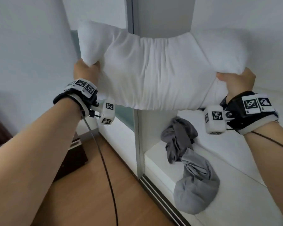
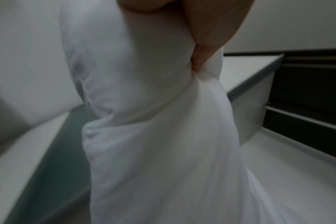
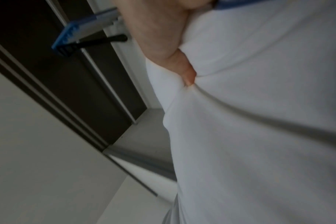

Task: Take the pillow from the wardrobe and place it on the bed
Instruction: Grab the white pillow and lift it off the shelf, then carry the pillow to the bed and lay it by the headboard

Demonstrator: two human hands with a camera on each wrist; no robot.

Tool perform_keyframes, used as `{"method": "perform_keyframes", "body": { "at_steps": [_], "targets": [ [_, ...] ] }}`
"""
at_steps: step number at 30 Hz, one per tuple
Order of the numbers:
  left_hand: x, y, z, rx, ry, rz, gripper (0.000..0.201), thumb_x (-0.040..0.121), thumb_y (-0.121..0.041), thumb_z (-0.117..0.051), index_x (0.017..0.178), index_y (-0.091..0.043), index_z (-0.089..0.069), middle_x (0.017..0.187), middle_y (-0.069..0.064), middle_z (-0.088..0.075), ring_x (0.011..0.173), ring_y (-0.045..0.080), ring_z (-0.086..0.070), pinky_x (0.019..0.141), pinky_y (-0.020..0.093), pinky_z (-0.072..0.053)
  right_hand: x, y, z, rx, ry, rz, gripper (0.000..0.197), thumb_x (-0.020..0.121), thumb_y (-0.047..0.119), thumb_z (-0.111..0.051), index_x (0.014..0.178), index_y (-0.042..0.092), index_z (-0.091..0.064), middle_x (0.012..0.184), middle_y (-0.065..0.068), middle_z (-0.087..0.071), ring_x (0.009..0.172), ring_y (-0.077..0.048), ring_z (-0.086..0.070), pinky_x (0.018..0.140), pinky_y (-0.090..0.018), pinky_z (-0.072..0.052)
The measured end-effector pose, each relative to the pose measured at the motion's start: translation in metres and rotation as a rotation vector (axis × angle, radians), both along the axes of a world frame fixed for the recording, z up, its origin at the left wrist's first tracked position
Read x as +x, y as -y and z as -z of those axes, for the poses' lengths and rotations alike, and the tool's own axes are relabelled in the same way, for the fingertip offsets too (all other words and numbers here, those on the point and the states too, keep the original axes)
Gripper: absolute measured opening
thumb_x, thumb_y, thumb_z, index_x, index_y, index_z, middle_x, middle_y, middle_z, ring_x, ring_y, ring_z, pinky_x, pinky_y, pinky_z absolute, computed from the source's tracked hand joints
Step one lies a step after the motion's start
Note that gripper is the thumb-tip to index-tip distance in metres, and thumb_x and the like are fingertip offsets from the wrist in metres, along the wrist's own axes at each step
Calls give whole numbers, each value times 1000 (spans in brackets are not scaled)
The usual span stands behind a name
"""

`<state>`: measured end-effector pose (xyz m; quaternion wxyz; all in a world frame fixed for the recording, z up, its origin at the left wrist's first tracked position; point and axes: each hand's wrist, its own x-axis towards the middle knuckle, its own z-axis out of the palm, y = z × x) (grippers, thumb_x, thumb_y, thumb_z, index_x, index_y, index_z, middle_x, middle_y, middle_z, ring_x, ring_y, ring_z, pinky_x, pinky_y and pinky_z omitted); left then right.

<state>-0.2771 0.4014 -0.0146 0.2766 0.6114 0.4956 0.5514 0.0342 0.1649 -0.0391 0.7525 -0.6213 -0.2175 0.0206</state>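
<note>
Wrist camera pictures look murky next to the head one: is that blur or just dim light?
Both. Head view: bright, even light, pillow sharp. Left wrist view: dim, soft, folds smeared near the left hand. Right wrist view: darker, blurred around the right hand.

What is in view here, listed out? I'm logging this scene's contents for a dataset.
pillow: one, white, held up in front of the open wardrobe.
wardrobe: one, white inside, silver door frame, right of the floor.
cloths: grey, crumpled, count unclear, on the wardrobe's bottom shelf.
floor: wooden, brown, lower left.
cable: one, black, hanging from the left wrist.
blue-edged object: one, identity unclear, in the right wrist view.
left hand: grips the pillow's left end.
right hand: grips the pillow's right end.
</note>
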Motion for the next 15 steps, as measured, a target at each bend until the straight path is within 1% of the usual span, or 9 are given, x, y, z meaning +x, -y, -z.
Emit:
{"method": "perform_keyframes", "body": {
  "at_steps": [1,3,5,6,9,11,13,14,15],
  "targets": [
    [-29,3,0,10,8,-50,27,81,-27,-59,103,-11,-65,94,7,-69,85,24,-62,76,28,-50,-18,-10,-1,4,5,-45,47,58,5,-78,104,6,-68,99,-4,-68,90,-18,-65,78,-32,-55],
    [-89,6,3,14,12,-156,37,81,-29,-60,112,-8,-63,99,7,-68,89,24,-63,76,28,-50,-57,-34,-1,13,6,-135,47,56,6,-79,102,9,-68,99,-3,-68,90,-18,-65,78,-29,-55],
    [-152,12,5,-2,-2,-251,38,82,-29,-60,113,-7,-62,95,6,-64,89,24,-62,73,26,-45,-100,-61,1,7,11,-226,50,56,7,-80,104,9,-67,99,-3,-68,90,-18,-65,78,-28,-54],
    [-185,15,8,-11,-14,-300,37,83,-28,-59,113,-7,-63,97,8,-66,92,25,-63,73,26,-43,-124,-75,1,6,14,-273,51,56,7,-81,105,8,-67,99,-2,-68,90,-18,-65,77,-27,-53],
    [-287,27,20,-38,-59,-440,37,84,-28,-58,111,-3,-63,109,18,-69,102,31,-65,74,27,-41,-202,-118,8,-18,8,-415,52,58,8,-82,108,5,-65,99,-1,-67,92,-19,-65,74,-24,-51],
    [-355,35,28,-67,-89,-525,35,84,-26,-57,106,0,-64,105,21,-68,99,32,-65,73,26,-39,-258,-145,15,-36,-5,-501,52,61,7,-81,110,4,-63,96,1,-66,91,-18,-64,67,-15,-48],
    [-417,46,37,-109,-116,-593,25,85,-24,-55,93,-3,-65,86,15,-65,88,27,-61,71,27,-37,-315,-169,26,-39,-5,-585,51,63,5,-80,112,5,-64,97,1,-67,88,-16,-62,55,-4,-44],
    [-437,49,42,-119,-116,-612,23,85,-25,-55,89,-4,-64,81,11,-62,85,26,-58,71,28,-37,-335,-177,31,-33,-3,-608,52,64,4,-80,113,4,-64,100,-1,-66,89,-16,-62,53,-2,-42],
    [-466,54,48,-134,-111,-649,25,84,-26,-55,91,-3,-64,83,11,-62,86,26,-59,71,28,-38,-364,-190,37,-38,-5,-645,52,64,3,-80,114,3,-64,101,-2,-65,89,-16,-61,53,-2,-42]
  ]
}}
